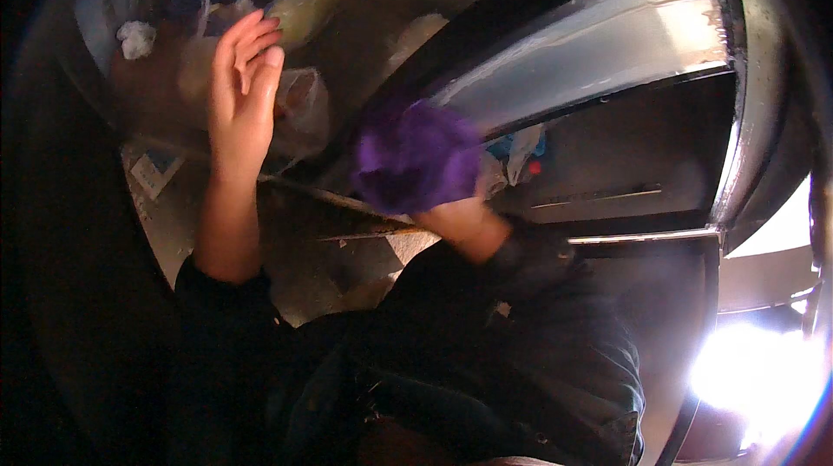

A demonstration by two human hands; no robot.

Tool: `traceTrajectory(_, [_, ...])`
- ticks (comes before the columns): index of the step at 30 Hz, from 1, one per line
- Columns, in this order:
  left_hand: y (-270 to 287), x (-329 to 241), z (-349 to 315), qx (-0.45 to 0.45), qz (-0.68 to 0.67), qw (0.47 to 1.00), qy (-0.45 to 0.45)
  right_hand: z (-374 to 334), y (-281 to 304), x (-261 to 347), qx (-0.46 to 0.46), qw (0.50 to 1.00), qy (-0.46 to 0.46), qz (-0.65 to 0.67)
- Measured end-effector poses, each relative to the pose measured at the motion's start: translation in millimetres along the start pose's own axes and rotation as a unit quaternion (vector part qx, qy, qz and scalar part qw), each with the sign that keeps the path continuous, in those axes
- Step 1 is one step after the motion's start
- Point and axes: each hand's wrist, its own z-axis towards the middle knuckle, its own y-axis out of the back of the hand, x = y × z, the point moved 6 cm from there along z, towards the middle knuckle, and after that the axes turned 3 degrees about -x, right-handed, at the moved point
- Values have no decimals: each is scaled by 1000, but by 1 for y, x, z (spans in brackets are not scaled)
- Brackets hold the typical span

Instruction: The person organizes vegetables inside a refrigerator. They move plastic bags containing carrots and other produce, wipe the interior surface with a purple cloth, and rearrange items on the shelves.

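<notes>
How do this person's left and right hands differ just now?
The left hand is empty, its fingers in plain view; the right hand is at a purple cloth that hides its fingers. Much bare forearm shows below the left hand, while the sleeve comes close to the right hand. Both come out of dark sleeves.

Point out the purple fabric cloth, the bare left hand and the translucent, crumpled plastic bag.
Purple fabric cloth (421, 158): head view, bunched middle.
Bare left hand (241, 101): head view, its middle.
Translucent, crumpled plastic bag (308, 119): head view, its middle.
</notes>
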Motion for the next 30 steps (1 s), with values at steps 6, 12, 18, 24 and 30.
traceTrajectory(6, [-3, 2, 2, 5, -14, 1000, 9, -21, -17, -34, 49, 998, -29, 42])
traceTrajectory(12, [-3, 11, 2, -7, -23, 1000, 19, 18, 73, -40, -62, 990, 33, -126])
traceTrajectory(18, [-5, 23, 1, -5, -50, 998, 36, 61, 153, -42, -409, 901, 55, -130])
traceTrajectory(24, [2, 46, 4, -3, -39, 999, 27, 64, 147, -45, -391, 907, 41, -151])
traceTrajectory(30, [19, 55, 9, 23, -98, 995, -17, -31, 15, -83, -199, 954, 22, -224])
